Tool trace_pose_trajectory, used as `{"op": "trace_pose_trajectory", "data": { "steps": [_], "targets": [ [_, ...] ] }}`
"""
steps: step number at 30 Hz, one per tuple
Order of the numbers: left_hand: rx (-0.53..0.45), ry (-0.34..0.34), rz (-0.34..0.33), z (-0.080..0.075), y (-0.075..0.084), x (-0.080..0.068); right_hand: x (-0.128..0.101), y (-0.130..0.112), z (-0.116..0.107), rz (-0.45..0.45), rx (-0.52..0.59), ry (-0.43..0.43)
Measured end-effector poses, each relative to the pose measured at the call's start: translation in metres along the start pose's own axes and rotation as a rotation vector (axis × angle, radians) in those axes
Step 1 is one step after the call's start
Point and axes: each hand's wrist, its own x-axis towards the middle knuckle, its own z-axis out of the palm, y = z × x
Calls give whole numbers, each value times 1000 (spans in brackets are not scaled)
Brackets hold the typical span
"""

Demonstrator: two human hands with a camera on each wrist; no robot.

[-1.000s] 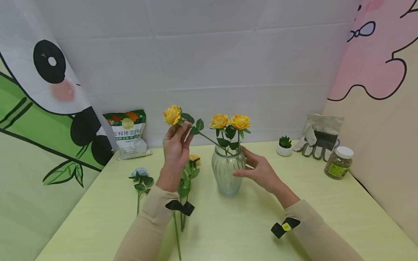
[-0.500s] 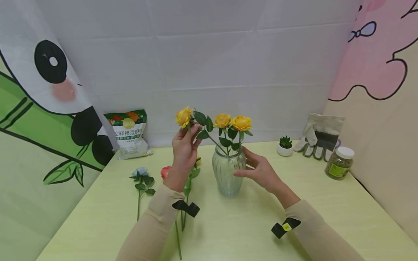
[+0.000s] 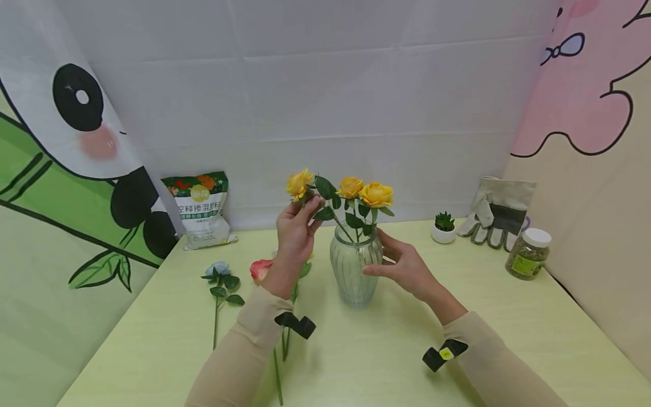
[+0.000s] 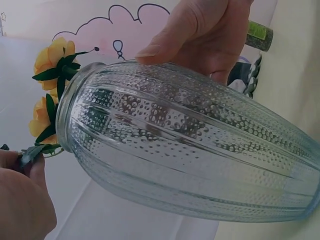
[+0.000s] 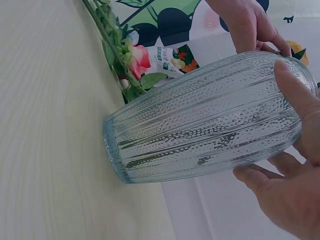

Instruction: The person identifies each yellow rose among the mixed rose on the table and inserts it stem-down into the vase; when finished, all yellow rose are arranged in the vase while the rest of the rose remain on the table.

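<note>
My left hand (image 3: 296, 236) pinches a yellow rose (image 3: 300, 184) by its stem, just below the bloom. The stem slants into the mouth of a ribbed clear glass vase (image 3: 355, 277), which stands upright on the table. Two more yellow roses, a front one (image 3: 377, 195) and a rear one (image 3: 350, 187), stand in it. My right hand (image 3: 407, 267) grips the vase's right side, thumb in front and fingers round the back. In the right wrist view, that thumb (image 5: 295, 90) lies against the glass (image 5: 210, 120). Leaves partly hide the left fingertips.
On the table's left lie a blue rose (image 3: 218, 268) and a pink rose (image 3: 259, 270) among other stems, partly behind my left arm. A printed bag (image 3: 203, 217) stands at the back left. Rear right are a potted succulent (image 3: 444, 226), gloves (image 3: 500, 217) and a lidded jar (image 3: 526, 259).
My left hand has moved right and slightly down, bringing the rose nearer the vase, its stem now steeper. The pink rose has come into view. My right hand and the vase stay put.
</note>
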Motion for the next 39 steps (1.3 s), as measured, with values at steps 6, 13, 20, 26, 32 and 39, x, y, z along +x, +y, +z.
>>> {"op": "trace_pose_trajectory", "data": {
  "steps": [6, 13, 20, 26, 32, 39],
  "targets": [
    [66, -5, -17, -1, -9, -2, -1, 0, 0, 4, 11, -9],
    [121, -20, -26, 1, -14, -1, -2, -1, 1, 7, -2, -2],
    [179, -32, -19, 4, -16, 0, -2, 0, 0, -16, 8, -12],
    [291, -39, -24, 4, -20, -1, -2, 1, 0, -17, 0, -13],
    [339, -29, -67, 2, -25, -5, -2, 1, 1, -9, 3, -1],
    [453, -66, -95, 3, -25, -7, 0, 1, 0, -26, -5, 6]
  ]
}}
